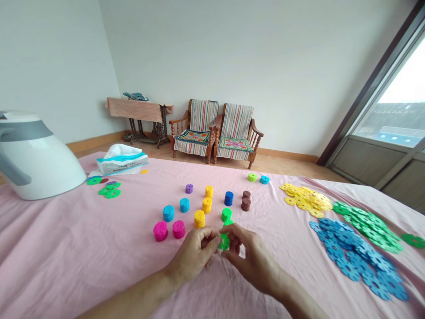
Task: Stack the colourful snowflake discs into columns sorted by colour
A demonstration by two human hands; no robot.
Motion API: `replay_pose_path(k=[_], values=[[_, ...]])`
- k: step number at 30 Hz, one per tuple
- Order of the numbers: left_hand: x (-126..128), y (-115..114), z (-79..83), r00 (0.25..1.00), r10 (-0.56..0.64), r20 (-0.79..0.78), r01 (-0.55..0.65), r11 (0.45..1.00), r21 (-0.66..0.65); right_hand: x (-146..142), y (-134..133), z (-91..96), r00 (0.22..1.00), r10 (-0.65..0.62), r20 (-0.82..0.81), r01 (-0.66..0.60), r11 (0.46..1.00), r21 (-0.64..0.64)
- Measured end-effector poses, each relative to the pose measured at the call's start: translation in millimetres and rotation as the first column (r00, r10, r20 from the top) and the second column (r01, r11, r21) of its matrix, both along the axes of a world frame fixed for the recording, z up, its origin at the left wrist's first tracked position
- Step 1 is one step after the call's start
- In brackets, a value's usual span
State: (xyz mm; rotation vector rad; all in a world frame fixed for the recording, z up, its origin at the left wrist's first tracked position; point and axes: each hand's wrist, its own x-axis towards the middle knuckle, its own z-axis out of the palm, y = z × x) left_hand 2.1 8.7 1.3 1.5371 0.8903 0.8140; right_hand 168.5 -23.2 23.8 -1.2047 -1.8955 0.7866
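On a pink sheet [83, 252], my left hand [192, 259] and right hand [250, 261] meet in front of me around a bright green snowflake-shaped plastic piece [225, 241]. My right fingers pinch it from above, while my left fingers curl close beside it, partly hiding what they touch. Just beyond stands a short green stack [226, 215]. Nearby are short stacks of the same kind of piece: yellow [199, 219], magenta [178, 229], teal [168, 213], dark blue [228, 198] and brown [245, 204].
Loose heaps of blue [355, 259], green [367, 226] and yellow [305, 199] pieces lie to the right. A white appliance [36, 155] and a tissue pack [121, 161] stand at the far left. Beyond the sheet's edge are two wooden armchairs [215, 133] and a draped table [137, 110].
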Motion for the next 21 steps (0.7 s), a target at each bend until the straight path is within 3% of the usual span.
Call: replay_pose_path(k=[4,9,11,21], values=[[0.0,2.0,-1.6,0.999,0.022,0.026,-0.022,1.0,-0.012,-0.3,2.7,-1.3,0.998,-0.049,0.036,0.046,0.997,0.062],[0.6,0.2,-5.8,0.992,0.125,0.0,-0.125,0.991,0.054,16.2,22.2,-9.0,0.936,-0.35,-0.04,0.352,0.93,0.106],[0.8,-1.8,-5.8,0.988,0.148,-0.047,-0.144,0.985,0.091,21.9,29.0,-13.8,0.91,-0.412,-0.047,0.415,0.903,0.113],[1.6,-5.3,-1.1,0.977,0.192,-0.095,-0.182,0.977,0.11,11.6,35.0,-29.0,0.921,-0.389,-0.01,0.388,0.916,0.099]])
